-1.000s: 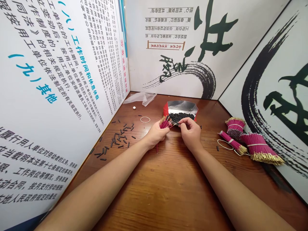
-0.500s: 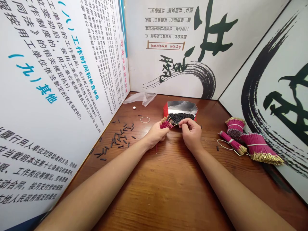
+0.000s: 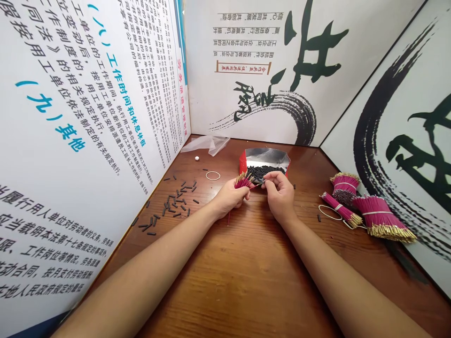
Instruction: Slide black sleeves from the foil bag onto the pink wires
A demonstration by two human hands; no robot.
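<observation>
My left hand (image 3: pixel 230 198) is closed around a loose bunch of pink wires (image 3: pixel 242 181) with gold-coloured metal ends. A single wire leaves the bunch and reaches toward the right, and another hangs below the palm. My right hand (image 3: pixel 280 192) pinches at the tip of that single wire. Something small and dark, which looks like a black sleeve (image 3: pixel 261 183), shows at the fingertips, though the fingers partly hide it. Just behind both hands sits an open red box with a silvery lining (image 3: pixel 243 162), holding a heap of short black sleeves (image 3: pixel 266 172).
Loose black sleeves (image 3: pixel 176 203) lie scattered at the left. Beyond them are a white band (image 3: pixel 213 175), a small white ball (image 3: pixel 197 158) and a clear plastic bag (image 3: pixel 207 143). Tied pink wire bundles (image 3: pixel 382 213) rest at the right. Printed panels enclose three sides.
My right hand has shifted very slightly, and the dark piece at its fingertips shows a little more. The fingers of my left hand have moved a little under the single wire.
</observation>
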